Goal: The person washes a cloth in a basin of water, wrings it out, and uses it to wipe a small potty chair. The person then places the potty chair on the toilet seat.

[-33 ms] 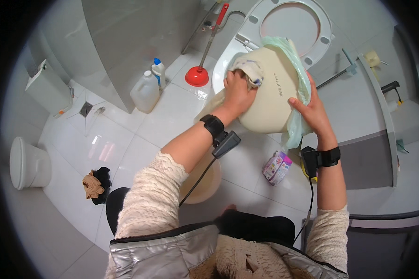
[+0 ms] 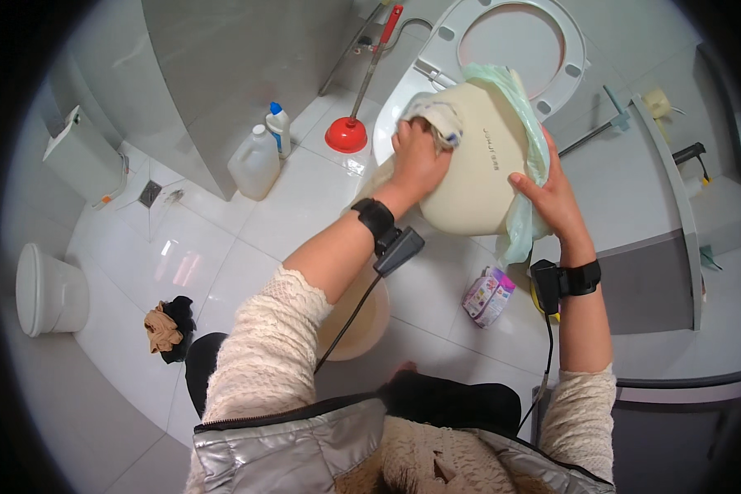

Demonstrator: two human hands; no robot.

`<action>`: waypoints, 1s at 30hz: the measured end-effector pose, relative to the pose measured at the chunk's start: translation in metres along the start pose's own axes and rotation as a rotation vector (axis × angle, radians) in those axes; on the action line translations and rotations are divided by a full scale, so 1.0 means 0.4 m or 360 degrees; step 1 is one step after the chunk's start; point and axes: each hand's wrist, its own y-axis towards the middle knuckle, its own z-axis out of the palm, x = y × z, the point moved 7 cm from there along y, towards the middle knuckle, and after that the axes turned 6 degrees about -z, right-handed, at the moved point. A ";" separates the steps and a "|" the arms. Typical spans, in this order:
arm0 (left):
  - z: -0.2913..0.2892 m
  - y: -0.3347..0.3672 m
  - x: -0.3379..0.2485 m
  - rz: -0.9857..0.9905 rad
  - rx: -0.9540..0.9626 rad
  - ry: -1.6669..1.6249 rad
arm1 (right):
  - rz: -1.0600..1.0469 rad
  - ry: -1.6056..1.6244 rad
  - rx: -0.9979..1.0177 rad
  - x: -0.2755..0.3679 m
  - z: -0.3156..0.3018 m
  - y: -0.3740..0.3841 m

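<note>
A cream trash bin (image 2: 477, 177) is held tilted on its side in front of the toilet, with a pale green plastic bag (image 2: 538, 156) lining and overhanging its mouth. My right hand (image 2: 552, 193) grips the bin's rim through the bag, thumb on the bin's outer wall. My left hand (image 2: 420, 165) is closed on a bunched whitish rag (image 2: 438, 122) with dark marks, pressed against the bin's wall near its far left edge. The bin's inside is hidden.
Behind the bin stands the toilet with its seat (image 2: 580, 62) raised. Left of it are a red plunger (image 2: 346, 136), a jug (image 2: 253, 169) and a blue-capped bottle (image 2: 279, 128). Nearer lie a basin (image 2: 375, 325), a purple packet (image 2: 489, 298) and crumpled cloths (image 2: 166, 329). A white bucket (image 2: 51, 290) stands far left.
</note>
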 end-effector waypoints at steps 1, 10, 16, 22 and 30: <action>0.003 0.022 0.006 0.0018 -0.0026 0.0068 | 0.0017 0.0030 -0.0009 -0.004 -0.002 -0.005; 0.022 0.073 -0.015 -0.0063 0.0129 -0.0116 | -0.0003 -0.0069 -0.0015 -0.002 -0.011 -0.016; 0.096 0.002 -0.230 0.0704 0.0045 0.0183 | -0.0043 0.0062 -0.0031 -0.008 -0.014 -0.015; 0.087 0.111 -0.154 0.0286 0.0148 0.0249 | -0.0101 -0.0071 -0.0029 0.000 -0.011 -0.017; 0.008 0.113 0.101 -0.0551 0.0129 -0.0099 | -0.0109 -0.0046 -0.0055 0.009 -0.011 -0.027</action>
